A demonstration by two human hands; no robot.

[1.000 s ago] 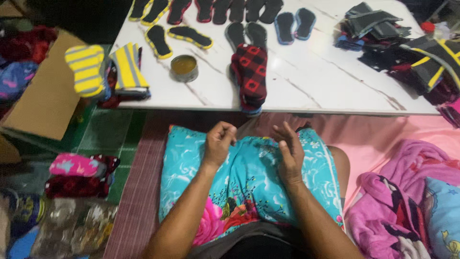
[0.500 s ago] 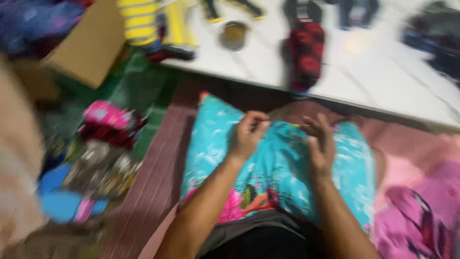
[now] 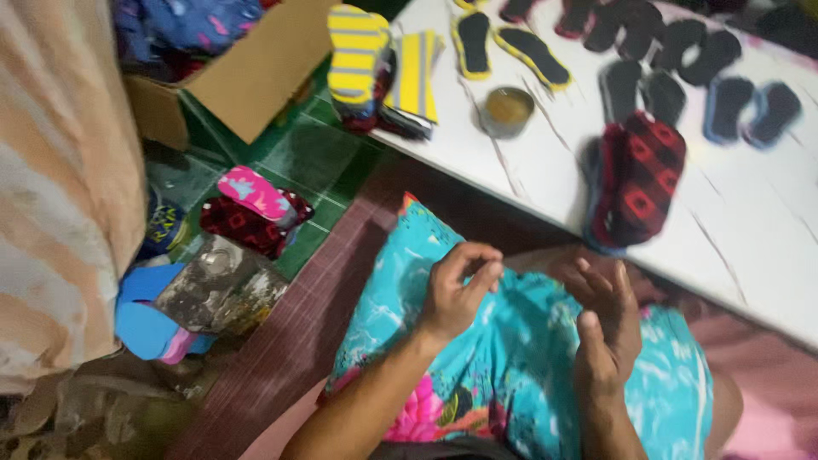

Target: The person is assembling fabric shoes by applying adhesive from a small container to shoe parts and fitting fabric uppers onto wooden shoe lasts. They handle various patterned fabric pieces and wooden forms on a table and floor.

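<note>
My left hand (image 3: 456,290) hovers over the turquoise flowered cloth (image 3: 503,366) on my lap, thumb and fingers pinched together; whether something tiny sits between them I cannot see. My right hand (image 3: 605,328) is beside it, palm turned inward, fingers spread and holding nothing. Just beyond my hands a stack of red-and-black patterned insoles (image 3: 639,175) hangs over the edge of the white marble table (image 3: 750,247). A small round tin (image 3: 508,111) stands on the table to the left of that stack.
Yellow striped insoles (image 3: 358,55) lie at the table's left end, dark sole cutouts (image 3: 673,72) farther back. A cardboard box (image 3: 243,72) sits on the green floor with pink-red insoles (image 3: 256,204), a clear bag (image 3: 217,285) and blue foam pieces (image 3: 145,319). A striped cloth (image 3: 60,187) fills the left.
My view has swung left and down, bringing the floor clutter and striped cloth into sight. Both hands stay over my lap; the right hand's fingers have opened out.
</note>
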